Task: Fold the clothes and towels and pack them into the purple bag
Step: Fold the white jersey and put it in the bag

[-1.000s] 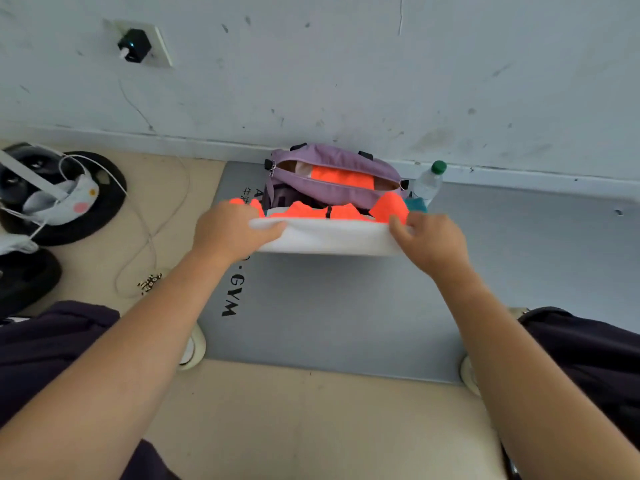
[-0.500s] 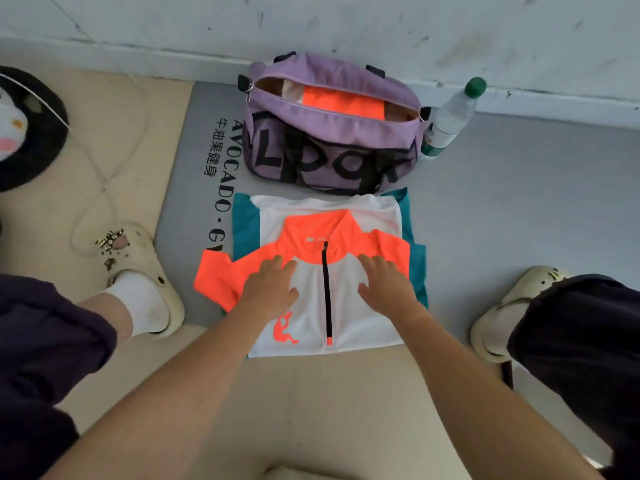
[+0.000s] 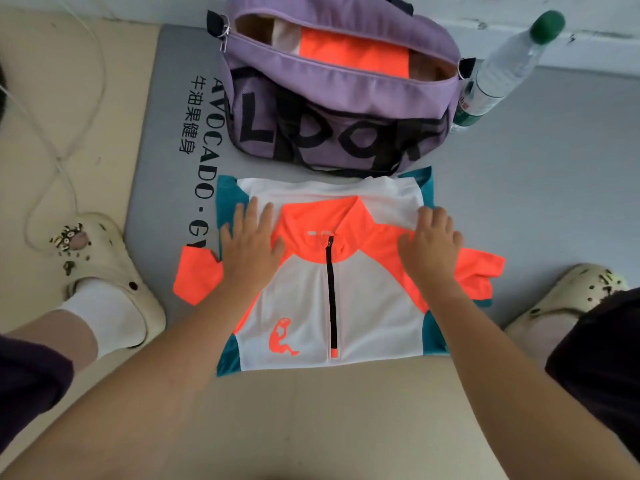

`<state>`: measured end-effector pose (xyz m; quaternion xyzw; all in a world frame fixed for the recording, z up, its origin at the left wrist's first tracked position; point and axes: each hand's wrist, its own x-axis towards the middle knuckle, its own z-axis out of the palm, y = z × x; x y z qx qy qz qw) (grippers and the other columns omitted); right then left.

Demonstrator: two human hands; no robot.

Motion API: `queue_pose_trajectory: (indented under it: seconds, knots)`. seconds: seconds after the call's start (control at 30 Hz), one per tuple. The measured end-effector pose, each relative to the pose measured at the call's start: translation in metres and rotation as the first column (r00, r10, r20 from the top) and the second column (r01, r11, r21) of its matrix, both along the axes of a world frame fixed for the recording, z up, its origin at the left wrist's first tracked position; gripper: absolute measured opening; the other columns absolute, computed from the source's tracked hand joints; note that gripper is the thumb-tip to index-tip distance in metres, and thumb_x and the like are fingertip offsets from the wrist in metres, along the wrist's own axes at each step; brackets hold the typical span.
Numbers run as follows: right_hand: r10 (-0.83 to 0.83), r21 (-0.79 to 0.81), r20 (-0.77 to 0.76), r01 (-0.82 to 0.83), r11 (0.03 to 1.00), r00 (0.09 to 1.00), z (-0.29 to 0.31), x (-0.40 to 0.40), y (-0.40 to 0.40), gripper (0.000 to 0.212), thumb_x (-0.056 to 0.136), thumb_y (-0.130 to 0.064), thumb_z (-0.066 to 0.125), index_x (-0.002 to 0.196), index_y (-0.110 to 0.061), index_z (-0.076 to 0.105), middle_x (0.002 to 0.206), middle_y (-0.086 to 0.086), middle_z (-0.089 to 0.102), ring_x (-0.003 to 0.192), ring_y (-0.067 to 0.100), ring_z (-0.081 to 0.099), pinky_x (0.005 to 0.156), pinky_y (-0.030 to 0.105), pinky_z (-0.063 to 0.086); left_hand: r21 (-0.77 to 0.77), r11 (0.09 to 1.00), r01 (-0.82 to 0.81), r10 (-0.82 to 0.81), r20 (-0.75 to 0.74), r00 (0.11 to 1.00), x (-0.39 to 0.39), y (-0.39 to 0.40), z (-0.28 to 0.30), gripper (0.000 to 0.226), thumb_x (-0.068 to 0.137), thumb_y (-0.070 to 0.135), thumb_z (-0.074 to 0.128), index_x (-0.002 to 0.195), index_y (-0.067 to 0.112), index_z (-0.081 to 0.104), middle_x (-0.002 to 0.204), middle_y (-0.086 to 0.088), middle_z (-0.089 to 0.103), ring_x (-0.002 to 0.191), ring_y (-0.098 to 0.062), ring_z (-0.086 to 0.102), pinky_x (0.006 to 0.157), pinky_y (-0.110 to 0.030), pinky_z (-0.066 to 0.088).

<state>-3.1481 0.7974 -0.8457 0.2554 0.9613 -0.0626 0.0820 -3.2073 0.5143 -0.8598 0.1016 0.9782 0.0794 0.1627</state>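
Both hands have slid up the shirt (image 3: 363, 306) toward its collar since half a second ago: the left hand (image 3: 251, 244) presses flat with fingers spread, while the right hand (image 3: 429, 242) curls its fingers onto the shoulder fabric. At 12 o'clock from the shirt, the purple bag (image 3: 339, 112) lies unzipped on the grey mat (image 3: 536, 188), a water bottle (image 3: 502, 71) at its 3 o'clock.

Shirt (image 3: 374, 306): thin smooth knit cloth, matt, orange panels vivid. Purple bag (image 3: 332, 109) beyond shirt: woven fabric, matt, metal ring at zip end. Bottle (image 3: 498, 74) right of bag: clear glossy plastic, green cap. Mat (image 3: 540, 174) under shirt: smooth matt foam-like sheet. Clogs (image 3: 114, 271) flanking shirt: matt moulded plastic.
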Motion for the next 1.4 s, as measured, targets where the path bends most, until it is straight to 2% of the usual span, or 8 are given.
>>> queue_pose_trajectory:
  seconds: [0.13, 0.43, 0.57, 0.77, 0.87, 0.97, 1.17, 1.4]
  knots:
    - [0.294, -0.125, -0.041, -0.297, 0.947, 0.955, -0.012, -0.036, 0.008, 0.055, 0.085, -0.031, 0.062, 0.133, -0.007, 0.048, 0.136, 0.012, 0.048, 0.126, 0.033, 0.044, 0.098, 0.044, 0.034, 0.054, 0.989, 0.14, -0.144, 0.076, 0.987, -0.031, 0.018, -0.011, 0.064, 0.099, 0.049, 0.04, 0.155, 0.025, 0.02, 0.164, -0.003, 0.011, 0.151, -0.025, 0.007, 0.112, -0.051, 0.025]
    - [0.24, -0.09, 0.206, -0.226, 0.97, 0.948, -0.019, -0.086, 0.045, 0.064, 0.078, -0.053, 0.068, 0.127, -0.019, 0.046, 0.113, 0.01, 0.062, 0.109, 0.03, 0.058, 0.086, 0.04, 0.029, -0.02, 1.0, 0.021, -0.021, 0.022, 1.0, -0.088, 0.01, -0.009, 0.042, 0.089, 0.047, 0.062, 0.112, 0.012, 0.057, 0.112, -0.015, 0.06, 0.108, -0.035, 0.054, 0.082, -0.044, 0.043]
    - [0.244, -0.156, 0.333, -0.202, 0.967, 0.911, -0.01, -0.1, 0.057, 0.053, 0.069, -0.066, 0.071, 0.106, -0.029, 0.065, 0.105, 0.005, 0.052, 0.115, 0.03, 0.046, 0.089, 0.039, 0.03, 0.133, 0.991, -0.009, -0.007, 0.121, 0.993, -0.108, 0.006, -0.004, 0.031, 0.082, 0.038, 0.074, 0.089, 0.009, 0.068, 0.103, -0.013, 0.053, 0.112, -0.031, 0.048, 0.082, -0.04, 0.044]
    - [-0.022, -0.066, -0.056, 0.018, 0.998, 0.998, 0.003, -0.1, 0.052, 0.031, 0.086, -0.029, 0.065, 0.11, -0.011, 0.057, 0.116, 0.017, 0.051, 0.114, 0.036, 0.044, 0.088, 0.044, 0.033, 0.156, 0.973, -0.171, 0.207, -0.253, 0.945, -0.101, 0.007, 0.007, 0.018, 0.081, 0.004, 0.064, 0.096, 0.008, 0.057, 0.108, -0.016, 0.054, 0.104, -0.038, 0.049, 0.079, -0.046, 0.04]
    - [0.143, 0.064, -0.189, -0.134, 0.989, 0.971, 0.004, -0.087, 0.032, 0.03, 0.083, -0.018, 0.06, 0.11, -0.007, 0.055, 0.111, 0.019, 0.054, 0.106, 0.038, 0.049, 0.084, 0.046, 0.033, 0.136, 0.99, -0.026, 0.062, -0.27, 0.961, -0.08, 0.015, 0.005, 0.022, 0.083, 0.015, 0.062, 0.104, 0.01, 0.058, 0.109, -0.016, 0.055, 0.104, -0.038, 0.051, 0.081, -0.047, 0.04]
    - [0.356, -0.183, -0.09, -0.367, 0.912, 0.93, -0.006, -0.063, 0.007, 0.046, 0.085, -0.03, 0.067, 0.122, -0.006, 0.055, 0.122, 0.017, 0.053, 0.113, 0.038, 0.05, 0.091, 0.048, 0.039, 0.079, 0.987, 0.138, -0.128, -0.123, 0.984, -0.046, 0.022, -0.009, 0.046, 0.087, 0.041, 0.061, 0.123, 0.013, 0.056, 0.131, -0.013, 0.05, 0.122, -0.035, 0.046, 0.089, -0.046, 0.038]
    - [0.278, -0.244, 0.031, -0.262, 0.934, 0.96, -0.019, -0.01, -0.011, 0.083, 0.076, -0.048, 0.074, 0.146, -0.017, 0.04, 0.154, 0.006, 0.034, 0.145, 0.029, 0.026, 0.112, 0.045, 0.029, -0.037, 0.99, 0.135, -0.133, 0.051, 0.99, -0.004, 0.022, -0.03, 0.086, 0.089, 0.068, 0.041, 0.155, 0.018, 0.019, 0.164, -0.011, 0.005, 0.151, -0.032, 0.005, 0.115, -0.057, 0.017]
    - [0.257, -0.199, 0.002, -0.251, 0.947, 0.966, -0.016, 0.0, -0.015, 0.08, 0.075, -0.043, 0.074, 0.143, -0.014, 0.042, 0.149, 0.013, 0.037, 0.141, 0.035, 0.03, 0.106, 0.05, 0.032, 0.051, 0.99, 0.134, -0.134, -0.006, 0.991, 0.0, 0.015, -0.018, 0.081, 0.086, 0.062, 0.056, 0.148, 0.014, 0.036, 0.156, -0.014, 0.031, 0.144, -0.035, 0.027, 0.108, -0.051, 0.029]
